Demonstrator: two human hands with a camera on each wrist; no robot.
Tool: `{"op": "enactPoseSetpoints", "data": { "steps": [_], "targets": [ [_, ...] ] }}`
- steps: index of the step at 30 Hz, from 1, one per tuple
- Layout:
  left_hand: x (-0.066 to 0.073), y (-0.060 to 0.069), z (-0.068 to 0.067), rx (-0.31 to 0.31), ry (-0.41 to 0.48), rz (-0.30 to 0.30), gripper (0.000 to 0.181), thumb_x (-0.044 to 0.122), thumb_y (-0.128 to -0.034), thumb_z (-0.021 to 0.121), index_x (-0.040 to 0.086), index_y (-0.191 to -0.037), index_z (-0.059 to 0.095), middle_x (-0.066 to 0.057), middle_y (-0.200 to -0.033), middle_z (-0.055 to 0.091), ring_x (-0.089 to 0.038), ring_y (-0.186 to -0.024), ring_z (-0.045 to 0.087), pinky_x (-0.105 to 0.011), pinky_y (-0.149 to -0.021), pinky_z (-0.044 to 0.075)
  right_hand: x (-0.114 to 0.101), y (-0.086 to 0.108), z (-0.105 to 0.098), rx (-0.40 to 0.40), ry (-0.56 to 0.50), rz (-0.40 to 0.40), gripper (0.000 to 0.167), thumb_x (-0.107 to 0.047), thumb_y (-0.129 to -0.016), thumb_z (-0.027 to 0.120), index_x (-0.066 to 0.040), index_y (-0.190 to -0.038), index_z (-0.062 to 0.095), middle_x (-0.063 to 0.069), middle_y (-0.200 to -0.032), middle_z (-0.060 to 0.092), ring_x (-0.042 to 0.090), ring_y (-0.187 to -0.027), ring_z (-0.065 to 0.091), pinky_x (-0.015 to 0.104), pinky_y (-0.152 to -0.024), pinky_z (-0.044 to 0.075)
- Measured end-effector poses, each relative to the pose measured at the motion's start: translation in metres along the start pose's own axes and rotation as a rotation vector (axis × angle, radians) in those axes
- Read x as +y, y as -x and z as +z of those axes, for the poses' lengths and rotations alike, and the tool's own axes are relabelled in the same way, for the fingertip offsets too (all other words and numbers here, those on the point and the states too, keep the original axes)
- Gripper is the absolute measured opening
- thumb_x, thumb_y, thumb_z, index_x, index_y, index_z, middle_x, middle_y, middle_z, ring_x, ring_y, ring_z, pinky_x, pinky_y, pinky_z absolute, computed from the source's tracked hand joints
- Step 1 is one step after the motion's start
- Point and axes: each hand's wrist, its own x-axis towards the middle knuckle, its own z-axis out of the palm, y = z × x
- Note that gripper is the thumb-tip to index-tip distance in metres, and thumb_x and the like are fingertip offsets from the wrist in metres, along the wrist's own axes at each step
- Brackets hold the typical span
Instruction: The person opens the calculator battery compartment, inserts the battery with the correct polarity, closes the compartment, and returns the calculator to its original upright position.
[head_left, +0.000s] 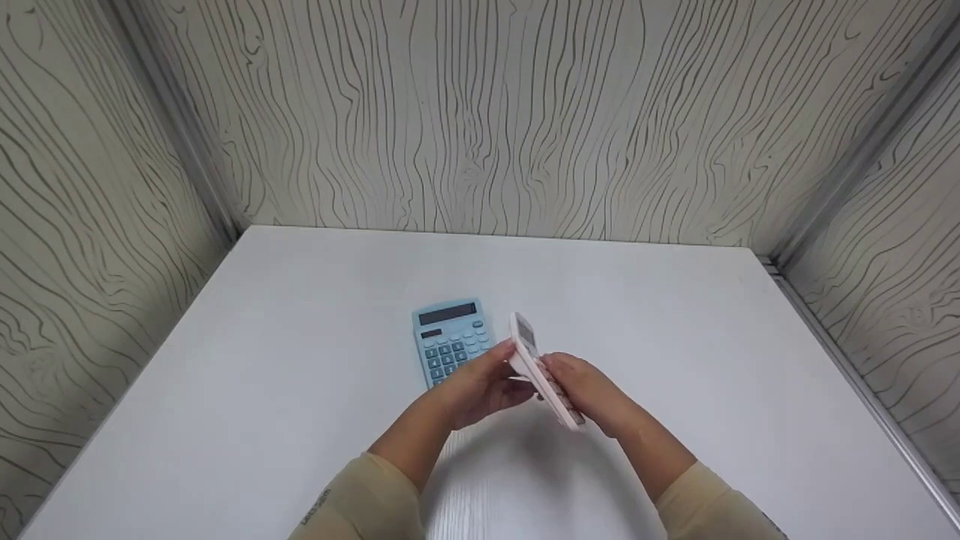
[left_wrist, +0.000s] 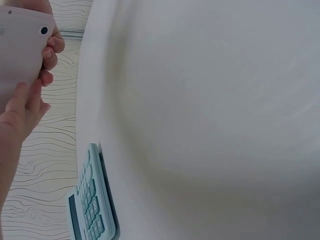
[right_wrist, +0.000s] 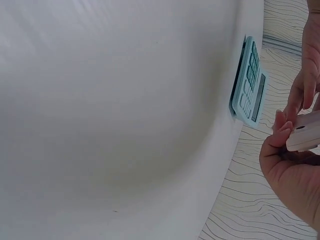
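Note:
A pale pink calculator point(head_left: 534, 373) is held tilted above the white table, its screen and keys facing right. My right hand point(head_left: 592, 386) grips it from the keyed side; in the left wrist view, fingertips of that right hand point(left_wrist: 49, 57) curl round its edge. From the back, my left hand point(head_left: 476, 388) holds it, and its fingers point(left_wrist: 33, 97) lie against the back of the calculator point(left_wrist: 20, 50), which has a small dark round spot near a corner. Flat on the table, just beyond the left hand, lies a light blue calculator point(head_left: 448, 337), its lower part hidden by that hand.
The white table point(head_left: 300, 360) stretches out on both sides of the hands. Wood-grain patterned panels point(head_left: 472, 112) stand behind it and at both sides, joined by grey metal posts point(head_left: 172, 112).

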Motion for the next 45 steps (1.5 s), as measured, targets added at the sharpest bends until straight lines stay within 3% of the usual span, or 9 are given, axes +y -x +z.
{"op": "enactPoseSetpoints", "data": {
  "steps": [6, 16, 22, 35, 45],
  "targets": [
    [0.001, -0.001, 0.000, 0.047, 0.038, 0.028, 0.070, 0.054, -0.0866, 0.049, 0.005, -0.134, 0.040, -0.013, -0.124, 0.054, -0.025, -0.111, 0.056, -0.037, -0.093, 0.044, -0.003, -0.001, 0.001, 0.137, 0.010, 0.078, 0.045, -0.043, -0.096, 0.039, -0.006, -0.117, 0.055, 0.005, -0.095, 0.057, 0.017, -0.083, 0.053, 0.029, -0.068, 0.047],
    [0.003, -0.001, -0.003, 0.075, 0.113, 0.102, 0.057, 0.046, -0.0916, 0.047, 0.007, -0.133, 0.045, -0.014, -0.123, 0.056, -0.027, -0.110, 0.057, -0.038, -0.091, 0.046, -0.005, -0.002, 0.003, 0.295, -0.015, 0.125, 0.042, -0.045, -0.093, 0.045, -0.012, -0.116, 0.055, 0.005, -0.095, 0.057, 0.018, -0.081, 0.051, 0.028, -0.065, 0.043],
    [0.006, 0.000, -0.005, 0.101, 0.136, 0.114, 0.053, 0.045, -0.0930, 0.044, 0.010, -0.133, 0.046, -0.013, -0.123, 0.057, -0.027, -0.109, 0.057, -0.038, -0.089, 0.047, -0.007, -0.002, 0.002, 0.323, -0.061, 0.115, 0.035, -0.037, -0.095, 0.046, -0.012, -0.118, 0.054, 0.007, -0.094, 0.057, 0.018, -0.079, 0.052, 0.028, -0.064, 0.044],
    [0.004, -0.004, -0.009, 0.217, 0.059, 0.060, 0.049, 0.045, -0.0971, 0.032, 0.012, -0.129, 0.048, -0.012, -0.110, 0.063, -0.025, -0.099, 0.063, -0.036, -0.081, 0.051, -0.001, -0.001, -0.005, 0.369, -0.148, 0.106, 0.031, -0.018, -0.100, 0.031, -0.011, -0.121, 0.052, 0.007, -0.096, 0.055, 0.019, -0.081, 0.052, 0.027, -0.065, 0.044],
    [0.006, -0.006, -0.008, 0.313, -0.006, 0.064, 0.041, 0.038, -0.1000, 0.028, 0.015, -0.128, 0.047, -0.007, -0.111, 0.062, -0.020, -0.098, 0.063, -0.031, -0.081, 0.052, -0.003, 0.000, -0.011, 0.375, -0.183, 0.100, 0.030, -0.016, -0.100, 0.034, -0.012, -0.126, 0.047, 0.010, -0.102, 0.056, 0.019, -0.085, 0.057, 0.026, -0.068, 0.050]
  ]
}}
